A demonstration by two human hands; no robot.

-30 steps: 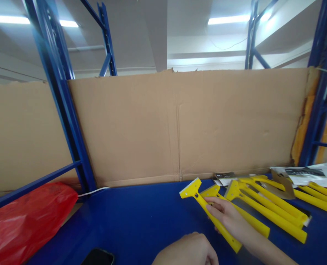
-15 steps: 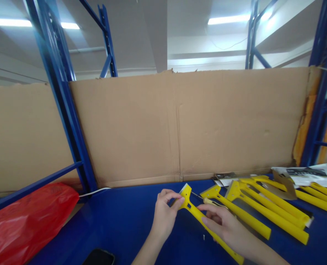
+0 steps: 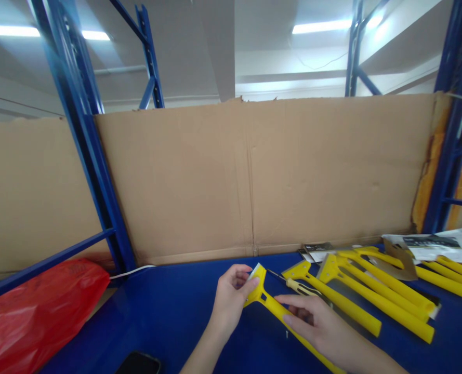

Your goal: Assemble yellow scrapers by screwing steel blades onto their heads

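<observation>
A yellow long-handled scraper (image 3: 272, 305) slants across the blue table, its head toward the far left and a metal blade edge showing at the top. My left hand (image 3: 232, 292) pinches the head between thumb and fingers. My right hand (image 3: 312, 321) grips the handle partway down, with the thumb on the near side. Just beyond the right hand lies a screwdriver (image 3: 299, 286) with a cream and black handle, its shaft pointing left. A small screw (image 3: 287, 334) is seen beside the handle on the table.
Several more yellow scrapers (image 3: 386, 306) lie at the right, near a small cardboard box (image 3: 408, 266) and printed packets (image 3: 433, 248). A phone (image 3: 139, 363) rests at the front left. A red plastic bag (image 3: 39, 317) is at the left. Cardboard (image 3: 184, 182) walls the back.
The scraper's head has turned slightly and dropped a little in my hands. The right hand has shifted slightly down and left, leaving more of the screwdriver handle visible.
</observation>
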